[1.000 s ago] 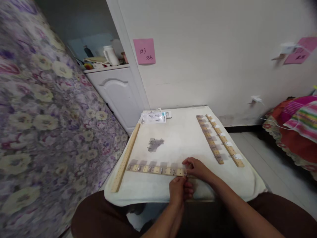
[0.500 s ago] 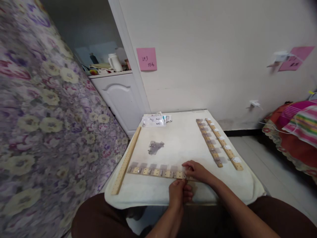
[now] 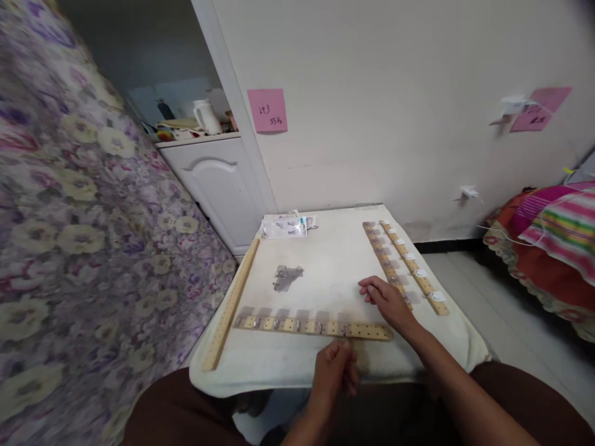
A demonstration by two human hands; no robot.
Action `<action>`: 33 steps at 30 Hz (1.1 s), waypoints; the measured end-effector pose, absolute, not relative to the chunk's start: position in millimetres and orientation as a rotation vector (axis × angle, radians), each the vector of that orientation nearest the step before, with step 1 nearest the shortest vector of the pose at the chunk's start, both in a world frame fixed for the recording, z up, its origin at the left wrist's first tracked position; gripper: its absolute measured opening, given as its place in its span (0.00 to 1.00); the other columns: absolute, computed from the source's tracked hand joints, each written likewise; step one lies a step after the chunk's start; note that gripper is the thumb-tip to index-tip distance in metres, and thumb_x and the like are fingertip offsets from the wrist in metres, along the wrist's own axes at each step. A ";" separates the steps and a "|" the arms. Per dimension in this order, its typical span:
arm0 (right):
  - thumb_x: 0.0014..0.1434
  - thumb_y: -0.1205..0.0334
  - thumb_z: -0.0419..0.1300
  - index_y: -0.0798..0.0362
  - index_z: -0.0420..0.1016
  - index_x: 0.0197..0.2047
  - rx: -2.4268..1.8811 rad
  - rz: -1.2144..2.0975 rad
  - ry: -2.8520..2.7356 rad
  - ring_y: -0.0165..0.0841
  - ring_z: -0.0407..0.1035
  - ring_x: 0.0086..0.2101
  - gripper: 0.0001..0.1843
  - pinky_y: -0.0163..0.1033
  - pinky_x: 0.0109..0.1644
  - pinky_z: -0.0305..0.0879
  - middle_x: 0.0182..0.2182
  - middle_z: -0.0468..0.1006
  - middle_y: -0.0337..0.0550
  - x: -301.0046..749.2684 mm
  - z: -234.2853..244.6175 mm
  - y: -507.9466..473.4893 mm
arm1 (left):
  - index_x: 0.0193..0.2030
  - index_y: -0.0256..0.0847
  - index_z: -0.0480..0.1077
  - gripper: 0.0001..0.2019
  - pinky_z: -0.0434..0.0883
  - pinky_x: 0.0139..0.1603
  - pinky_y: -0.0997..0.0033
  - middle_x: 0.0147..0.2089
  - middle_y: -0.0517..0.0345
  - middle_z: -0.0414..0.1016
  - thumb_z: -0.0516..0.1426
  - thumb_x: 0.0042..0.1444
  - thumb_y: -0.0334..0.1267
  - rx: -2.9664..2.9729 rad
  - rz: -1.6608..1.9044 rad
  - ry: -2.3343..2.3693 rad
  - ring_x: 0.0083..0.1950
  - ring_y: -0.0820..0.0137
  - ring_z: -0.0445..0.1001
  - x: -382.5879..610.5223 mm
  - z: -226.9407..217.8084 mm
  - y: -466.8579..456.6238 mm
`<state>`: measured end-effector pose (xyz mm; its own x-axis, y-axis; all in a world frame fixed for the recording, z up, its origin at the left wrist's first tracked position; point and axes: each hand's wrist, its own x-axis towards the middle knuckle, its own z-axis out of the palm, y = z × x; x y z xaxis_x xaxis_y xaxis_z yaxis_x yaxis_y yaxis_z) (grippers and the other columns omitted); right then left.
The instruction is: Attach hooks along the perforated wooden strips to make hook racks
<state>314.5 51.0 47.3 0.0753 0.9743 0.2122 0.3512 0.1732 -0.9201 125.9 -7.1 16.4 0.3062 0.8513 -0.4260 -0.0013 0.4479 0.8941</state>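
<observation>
A wooden strip with small holes [image 3: 372, 331] lies across the near part of the table. Several small metal hooks with clear plastic pieces [image 3: 299, 324] sit along its left and middle length; its right end is bare. Just in front of the strip, my left hand [image 3: 332, 370] is closed with curled fingers, and nothing shows in it. My right hand [image 3: 387, 302] hovers behind the strip's right end, fingers loosely stretched toward the left, holding nothing visible. Left of centre lies a small pile of clear plastic pieces with metal parts [image 3: 287, 277].
Another holed wooden strip [image 3: 230, 310] runs along the table's left edge. Two more strips with attached pieces lie at the right, the outer one [image 3: 413, 267] bearing white pieces. Clear packaging [image 3: 283, 227] rests at the back left. A floral curtain [image 3: 116, 248] hangs on the left.
Both hands have come off the wooden strip. My right hand has moved up and away from it, my left slightly toward me. A metal hook now shows where my fingers were.
</observation>
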 end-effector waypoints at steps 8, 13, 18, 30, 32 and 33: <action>0.56 0.60 0.49 0.52 0.69 0.40 -1.390 0.813 -1.457 0.30 0.69 0.28 0.12 0.37 0.34 0.66 0.30 0.75 0.40 310.0 54.2 45.4 | 0.29 0.38 0.66 0.17 0.58 0.17 0.80 0.16 0.65 0.67 0.51 0.52 0.51 1.312 1.008 1.212 0.15 0.78 0.62 74.5 82.7 51.4; 0.55 0.59 0.51 0.52 0.69 0.40 -1.412 0.865 -1.435 0.32 0.70 0.29 0.12 0.37 0.35 0.66 0.30 0.76 0.40 305.3 56.0 44.0 | 0.36 0.39 0.67 0.10 0.67 0.31 0.73 0.32 0.57 0.74 0.49 0.52 0.40 1.754 0.864 1.794 0.30 0.70 0.73 13.0 81.1 130.6; 0.54 0.58 0.51 0.51 0.69 0.39 -1.426 0.900 -1.442 0.33 0.70 0.30 0.11 0.37 0.34 0.66 0.29 0.75 0.40 300.1 52.5 44.5 | 0.41 0.35 0.68 0.12 0.64 0.44 0.68 0.44 0.46 0.73 0.51 0.49 0.31 1.868 0.696 2.017 0.43 0.64 0.71 -5.2 65.8 169.5; 0.53 0.60 0.51 0.50 0.70 0.37 -1.440 0.854 -1.498 0.33 0.69 0.28 0.09 0.36 0.33 0.64 0.28 0.75 0.38 293.9 50.1 44.5 | 0.41 0.37 0.69 0.13 0.62 0.45 0.62 0.45 0.44 0.70 0.53 0.47 0.33 2.058 0.486 2.094 0.46 0.57 0.69 30.2 45.5 170.5; 0.54 0.60 0.51 0.50 0.70 0.36 -1.449 0.830 -1.513 0.33 0.68 0.27 0.09 0.36 0.32 0.63 0.26 0.75 0.38 293.9 49.2 44.5 | 0.38 0.38 0.70 0.10 0.62 0.45 0.62 0.42 0.46 0.72 0.51 0.50 0.31 2.066 0.507 2.053 0.44 0.58 0.69 31.4 48.7 169.6; 0.54 0.60 0.51 0.50 0.70 0.36 -1.447 0.827 -1.522 0.33 0.68 0.27 0.09 0.36 0.32 0.63 0.26 0.74 0.37 293.9 48.9 44.6 | 0.35 0.39 0.71 0.09 0.62 0.45 0.62 0.41 0.47 0.72 0.50 0.51 0.32 2.069 0.522 2.020 0.44 0.59 0.70 32.0 51.2 168.7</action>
<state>293.9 44.6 48.9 0.0379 0.9897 0.1377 0.4230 0.1090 -0.8995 32.0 168.7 51.2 0.0021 0.9940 0.1090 0.9223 -0.0441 0.3839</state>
